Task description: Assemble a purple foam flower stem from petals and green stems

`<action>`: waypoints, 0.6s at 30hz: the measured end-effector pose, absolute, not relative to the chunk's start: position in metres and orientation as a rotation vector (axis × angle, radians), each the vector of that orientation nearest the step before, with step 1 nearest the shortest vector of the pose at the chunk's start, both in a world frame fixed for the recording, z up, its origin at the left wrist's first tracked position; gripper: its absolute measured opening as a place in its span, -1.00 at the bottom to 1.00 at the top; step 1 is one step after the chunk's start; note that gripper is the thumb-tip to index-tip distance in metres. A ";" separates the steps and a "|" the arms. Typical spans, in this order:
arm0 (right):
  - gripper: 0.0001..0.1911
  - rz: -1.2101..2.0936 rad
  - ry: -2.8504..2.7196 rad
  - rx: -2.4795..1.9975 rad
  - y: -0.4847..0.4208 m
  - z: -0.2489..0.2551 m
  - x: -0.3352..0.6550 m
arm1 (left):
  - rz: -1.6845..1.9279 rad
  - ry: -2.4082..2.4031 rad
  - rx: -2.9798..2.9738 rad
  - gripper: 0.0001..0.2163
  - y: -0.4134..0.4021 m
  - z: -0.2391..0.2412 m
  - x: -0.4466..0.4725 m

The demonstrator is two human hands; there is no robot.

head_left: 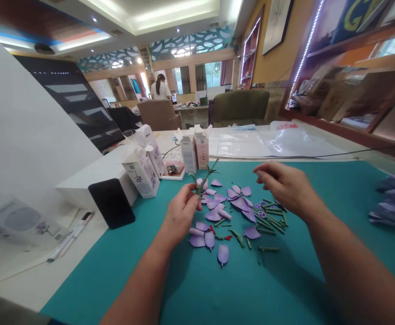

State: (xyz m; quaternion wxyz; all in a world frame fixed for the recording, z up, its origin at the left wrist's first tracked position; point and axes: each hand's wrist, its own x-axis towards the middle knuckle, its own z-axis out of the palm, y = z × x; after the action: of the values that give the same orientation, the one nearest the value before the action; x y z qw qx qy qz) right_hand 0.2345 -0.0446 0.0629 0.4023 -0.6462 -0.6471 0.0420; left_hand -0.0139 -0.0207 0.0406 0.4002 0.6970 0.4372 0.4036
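Note:
My left hand [181, 212] is closed around a green branched stem [204, 177] that stands up from my fingers above the teal mat [150, 266]. My right hand [284, 186] hovers over the parts with its fingertips pinched together; what they hold, if anything, is too small to make out. Below and between my hands lie several purple petals [218, 212], green stem pieces [270, 221] and a few small red bits [227, 237], scattered on the mat.
Several small opened cartons [142, 174] stand at the mat's far left, two more [195, 151] behind. A black phone [112, 203] leans on a white box, pens [70, 235] lie left. Clear plastic sheets [268, 142] and a cable lie beyond. A person stands far back.

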 end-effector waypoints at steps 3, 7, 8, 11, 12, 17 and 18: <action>-0.75 0.120 -1.850 -1.970 -0.027 0.049 0.250 | 1.000 0.996 1.588 -0.76 -0.021 0.045 -0.017; -0.68 0.158 -2.039 -2.265 -0.014 0.032 0.257 | 0.992 0.915 1.439 -0.73 -0.024 0.053 -0.018; -0.68 0.184 -2.068 -2.293 -0.013 0.029 0.258 | 0.998 0.906 1.420 -0.72 -0.024 0.054 -0.019; -0.73 0.255 -2.131 -2.313 -0.011 0.021 0.260 | 0.997 0.911 1.384 -0.70 -0.025 0.056 -0.020; -0.74 0.279 -2.152 -2.313 -0.010 0.018 0.260 | 0.989 0.916 1.377 -0.71 -0.026 0.057 -0.020; -0.75 0.368 -2.208 -2.306 -0.008 0.008 0.259 | 0.964 0.918 1.361 -0.73 -0.027 0.059 -0.021; -0.75 0.375 -2.211 -2.304 -0.008 0.006 0.258 | 0.962 0.920 1.364 -0.73 -0.027 0.060 -0.021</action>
State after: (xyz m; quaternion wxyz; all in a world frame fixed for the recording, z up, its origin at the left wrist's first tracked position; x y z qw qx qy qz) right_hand 0.2577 -0.0081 0.0063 -0.0369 -0.7162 -0.6871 0.1167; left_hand -0.0207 -0.0274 0.0599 0.5794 0.5832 0.3934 0.4116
